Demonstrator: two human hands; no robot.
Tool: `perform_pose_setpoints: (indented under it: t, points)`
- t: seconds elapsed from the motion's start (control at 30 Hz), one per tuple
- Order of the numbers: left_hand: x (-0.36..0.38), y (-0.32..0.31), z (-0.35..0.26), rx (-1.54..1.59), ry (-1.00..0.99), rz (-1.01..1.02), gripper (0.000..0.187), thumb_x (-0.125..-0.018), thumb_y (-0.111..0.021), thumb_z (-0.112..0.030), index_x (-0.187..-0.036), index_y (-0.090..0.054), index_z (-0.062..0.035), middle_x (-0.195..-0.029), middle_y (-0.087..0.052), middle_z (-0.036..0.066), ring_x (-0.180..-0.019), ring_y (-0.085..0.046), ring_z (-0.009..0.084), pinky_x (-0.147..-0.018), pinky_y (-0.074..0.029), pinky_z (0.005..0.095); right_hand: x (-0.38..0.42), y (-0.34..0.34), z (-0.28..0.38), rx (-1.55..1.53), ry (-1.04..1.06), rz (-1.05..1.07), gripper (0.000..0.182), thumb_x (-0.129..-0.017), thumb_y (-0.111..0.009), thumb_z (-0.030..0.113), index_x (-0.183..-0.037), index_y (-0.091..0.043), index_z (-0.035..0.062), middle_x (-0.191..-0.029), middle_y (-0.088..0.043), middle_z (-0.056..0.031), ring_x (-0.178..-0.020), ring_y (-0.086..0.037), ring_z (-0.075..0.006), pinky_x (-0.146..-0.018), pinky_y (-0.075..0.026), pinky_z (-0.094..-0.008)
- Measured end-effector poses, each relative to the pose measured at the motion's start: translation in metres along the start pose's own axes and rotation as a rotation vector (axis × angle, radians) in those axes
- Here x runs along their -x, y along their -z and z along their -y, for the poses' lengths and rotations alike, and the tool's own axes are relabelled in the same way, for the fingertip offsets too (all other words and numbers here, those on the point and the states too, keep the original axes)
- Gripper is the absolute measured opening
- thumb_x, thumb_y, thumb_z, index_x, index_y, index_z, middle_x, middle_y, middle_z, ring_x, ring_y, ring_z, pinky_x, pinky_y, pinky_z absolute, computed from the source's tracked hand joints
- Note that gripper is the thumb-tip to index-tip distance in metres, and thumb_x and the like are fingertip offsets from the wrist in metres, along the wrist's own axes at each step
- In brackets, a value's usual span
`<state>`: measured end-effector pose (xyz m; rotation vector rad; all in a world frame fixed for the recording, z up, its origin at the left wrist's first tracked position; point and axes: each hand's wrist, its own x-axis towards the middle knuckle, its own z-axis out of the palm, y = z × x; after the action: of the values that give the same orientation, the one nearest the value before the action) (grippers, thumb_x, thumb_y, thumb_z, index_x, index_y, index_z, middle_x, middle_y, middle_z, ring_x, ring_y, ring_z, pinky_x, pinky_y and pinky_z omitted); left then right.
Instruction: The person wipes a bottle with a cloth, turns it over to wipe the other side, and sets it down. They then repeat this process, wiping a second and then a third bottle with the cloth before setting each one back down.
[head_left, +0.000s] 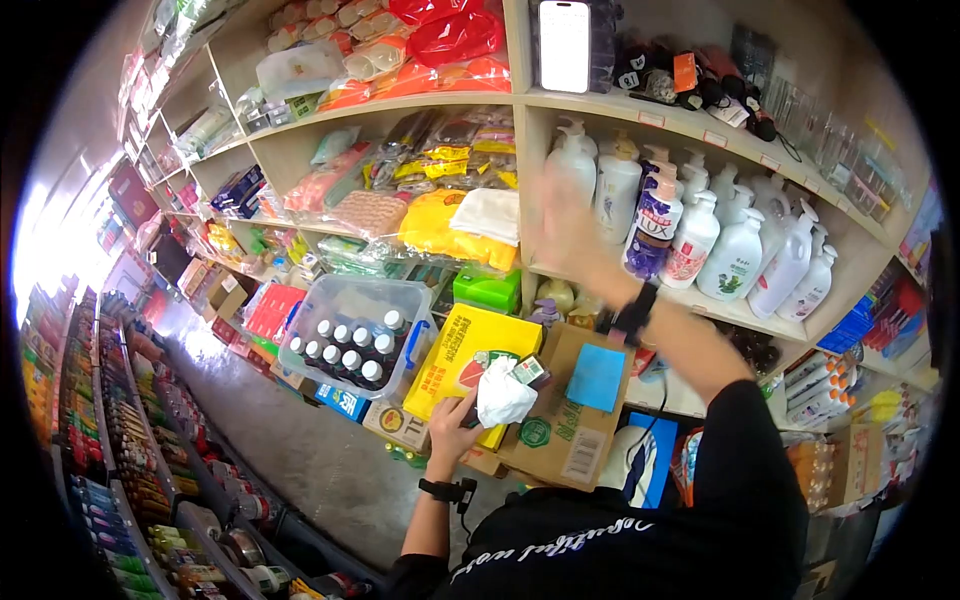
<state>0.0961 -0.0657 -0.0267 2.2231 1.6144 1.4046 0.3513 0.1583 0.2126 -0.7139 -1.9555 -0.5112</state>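
Note:
My left hand (453,428) is low in the middle of the head view, its fingers closed at the edge of a crumpled white cloth (504,394). A dark item with a small white and green label (528,369) sticks out from beside the cloth, over a yellow box (459,352). Raised toward the shelf, my right hand (562,222) is smeared by motion and its fingers do not show clearly. It overlaps a white pump bottle (572,158) at the left end of a row of pump bottles, among them a purple and white one (655,222).
Left of the yellow box stands a clear plastic tub (330,305) of white-capped dark bottles. A cardboard box (545,435) with a blue paper (596,377) lies in front of me. A phone (564,47) stands on the upper shelf. Drink bottles (150,470) line the left side.

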Motion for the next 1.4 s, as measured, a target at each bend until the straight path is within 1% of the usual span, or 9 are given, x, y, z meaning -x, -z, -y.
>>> perform_pose_setpoints:
  t: [0.03,0.17,0.4,0.63,0.73,0.83,1.07,1.23,1.4]
  points:
    - [-0.001,-0.001,0.000,0.011,0.000,-0.003,0.067,-0.064,-0.092,-0.018,-0.128,-0.076,-0.0121,-0.089,-0.067,0.009,-0.084,-0.065,0.0302,-0.079,-0.052,0.0412,0.030,-0.015,0.032,-0.118,0.141,0.028,0.057,-0.084,-0.071,0.016,-0.135,-0.056,-0.0067,-0.134,-0.059,-0.0272,-0.124,-0.057,-0.0451,-0.108,-0.048,-0.0529]
    - [0.002,-0.003,0.003,0.030,0.004,-0.027,0.059,-0.063,-0.092,-0.018,-0.119,-0.076,-0.0073,-0.089,-0.068,0.010,-0.085,-0.066,0.0309,-0.079,-0.052,0.0417,0.138,-0.036,0.149,-0.396,0.011,0.415,0.037,-0.093,-0.070,0.029,-0.110,-0.067,-0.0037,-0.115,-0.067,-0.0205,-0.110,-0.064,-0.0367,-0.096,-0.052,-0.0463]
    - [0.001,-0.004,0.000,0.024,0.014,-0.053,0.052,-0.063,-0.094,-0.021,-0.108,-0.075,-0.0059,-0.087,-0.069,0.010,-0.083,-0.067,0.0309,-0.077,-0.051,0.0416,0.184,-0.036,0.161,-0.276,0.026,0.508,0.031,-0.096,-0.065,0.031,-0.080,-0.064,0.0048,-0.083,-0.068,-0.0120,-0.078,-0.064,-0.0308,-0.073,-0.049,-0.0435]
    - [0.000,-0.002,0.000,0.024,0.017,-0.045,0.057,-0.060,-0.099,-0.027,-0.108,-0.075,-0.0071,-0.086,-0.068,0.009,-0.081,-0.067,0.0303,-0.075,-0.052,0.0409,0.187,-0.033,0.130,-0.160,-0.255,0.536,0.033,-0.096,-0.062,0.029,-0.075,-0.069,0.0043,-0.072,-0.071,-0.0155,-0.069,-0.069,-0.0356,-0.068,-0.056,-0.0486]
    - [0.000,-0.001,0.001,0.035,0.036,-0.011,0.056,-0.060,-0.099,-0.027,-0.107,-0.075,-0.0072,-0.086,-0.069,0.009,-0.081,-0.067,0.0302,-0.075,-0.053,0.0409,0.181,-0.032,0.126,-0.116,-0.496,0.791,0.039,-0.096,-0.058,0.031,-0.071,-0.072,0.0045,-0.070,-0.072,-0.0168,-0.067,-0.068,-0.0371,-0.067,-0.057,-0.0503]
    - [-0.001,-0.003,0.005,0.038,0.027,-0.009,0.055,-0.060,-0.099,-0.026,-0.106,-0.075,-0.0071,-0.086,-0.069,0.009,-0.081,-0.067,0.0300,-0.075,-0.054,0.0408,0.174,-0.037,0.133,-0.026,-0.534,0.897,0.044,-0.097,-0.055,0.032,-0.066,-0.073,0.0055,-0.068,-0.072,-0.0171,-0.064,-0.068,-0.0362,-0.067,-0.054,-0.0498]
    - [-0.003,-0.004,0.008,0.038,-0.016,-0.012,0.050,-0.060,-0.097,-0.023,-0.101,-0.075,-0.0050,-0.085,-0.069,0.009,-0.076,-0.065,0.0301,-0.070,-0.052,0.0415,0.182,-0.052,0.187,-0.001,-0.225,0.503,0.032,-0.092,-0.063,0.028,-0.069,-0.068,0.0059,-0.066,-0.067,-0.0123,-0.064,-0.063,-0.0323,-0.070,-0.046,-0.0448]
    - [0.002,-0.011,0.014,0.002,-0.037,-0.075,0.039,-0.063,-0.090,-0.015,-0.096,-0.073,-0.0036,-0.083,-0.067,0.011,-0.077,-0.064,0.0322,-0.070,-0.051,0.0418,0.187,-0.047,0.203,-0.112,-0.042,0.446,0.019,-0.088,-0.068,0.023,-0.082,-0.064,0.0050,-0.079,-0.062,-0.0093,-0.078,-0.060,-0.0275,-0.073,-0.045,-0.0414]
    - [0.004,-0.008,0.004,0.007,-0.014,-0.072,0.044,-0.062,-0.090,-0.016,-0.101,-0.073,-0.0036,-0.085,-0.068,0.011,-0.079,-0.064,0.0331,-0.074,-0.051,0.0434,0.184,-0.038,0.171,-0.322,0.220,0.428,0.024,-0.091,-0.071,0.026,-0.098,-0.068,0.0033,-0.096,-0.067,-0.0081,-0.090,-0.064,-0.0266,-0.082,-0.050,-0.0381]
